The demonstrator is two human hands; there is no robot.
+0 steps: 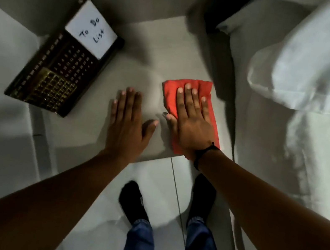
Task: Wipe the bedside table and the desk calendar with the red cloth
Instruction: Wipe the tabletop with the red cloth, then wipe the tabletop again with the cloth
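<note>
Right hand [191, 118], fingers flat and together, pressing red cloth [199, 87] onto bedside table [152, 41] for wiping. Left hand [130, 118] flat, fingers together, bracing. Desk calendar [65, 59] at 10 o'clock, likely next.

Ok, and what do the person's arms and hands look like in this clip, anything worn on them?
Both forearms are bare, with no sleeves in view. The right hand has a thin dark band around its wrist. The left hand wears nothing: no band, watch or glove. No rings show on any of the fingers, and the nails are short and unpainted.
</note>
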